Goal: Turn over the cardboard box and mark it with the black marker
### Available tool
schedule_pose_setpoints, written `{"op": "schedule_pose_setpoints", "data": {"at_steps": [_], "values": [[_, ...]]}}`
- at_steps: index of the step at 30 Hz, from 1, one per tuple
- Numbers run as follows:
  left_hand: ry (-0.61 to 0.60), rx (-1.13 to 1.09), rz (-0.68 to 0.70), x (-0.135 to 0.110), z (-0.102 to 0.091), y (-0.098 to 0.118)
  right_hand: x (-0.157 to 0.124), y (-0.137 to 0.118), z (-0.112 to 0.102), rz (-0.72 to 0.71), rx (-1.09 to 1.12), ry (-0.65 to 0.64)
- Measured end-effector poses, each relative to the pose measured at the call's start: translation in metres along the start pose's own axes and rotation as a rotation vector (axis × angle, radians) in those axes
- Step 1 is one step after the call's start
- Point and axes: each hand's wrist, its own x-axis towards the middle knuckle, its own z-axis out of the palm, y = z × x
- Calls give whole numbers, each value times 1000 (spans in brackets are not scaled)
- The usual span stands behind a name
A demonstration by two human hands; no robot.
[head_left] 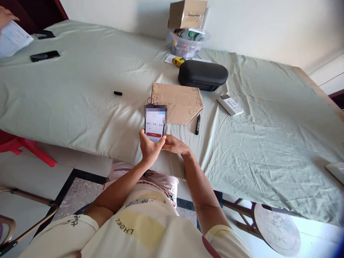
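Observation:
My left hand (150,148) is wrapped round the lower end of a smartphone (154,129), its thumb along the screen's edge. The lit screen shows a running-time display and a red button. My right hand (173,144) rests beside the phone's lower right corner with its fingers curled; what they grip, if anything, is hidden. A ring sticks up from the phone's top. Just beyond the phone lies a cardboard box (178,102) with marker scribbles on it. A black marker (198,124) without its cap lies right of the box, and a black cap (118,93) lies to the left.
Behind the box are a black hard case (202,74), a yellow tape measure (178,61) and a plastic tub (186,46) topped by a carton (188,14). A white device (230,105) lies right. Far left, another person's hand (8,18) holds papers near a dark phone (45,56).

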Motion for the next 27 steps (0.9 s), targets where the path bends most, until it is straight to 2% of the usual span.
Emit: {"op": "schedule_pose_setpoints", "data": {"at_steps": [5,7,10,14,20,24,27], "values": [[45,59,-18,9,-6,3,-2,2,-1,18,102,-35],[65,154,-28,27,-17,5,-6,-1,-5,35,162,-43],[102,427,-62,65,-43,7,-12,-7,-10,10,227,25],[74,736,-106,111,-74,3,-15,-10,-14,-48,277,94],[22,988,-62,138,-92,-18,-20,-9,-23,-64,262,94],[-30,1025,-73,143,-100,-30,-33,-8,-36,-117,246,229],[-65,1003,-76,146,-107,-30,-46,-5,-50,-199,236,458]]}}
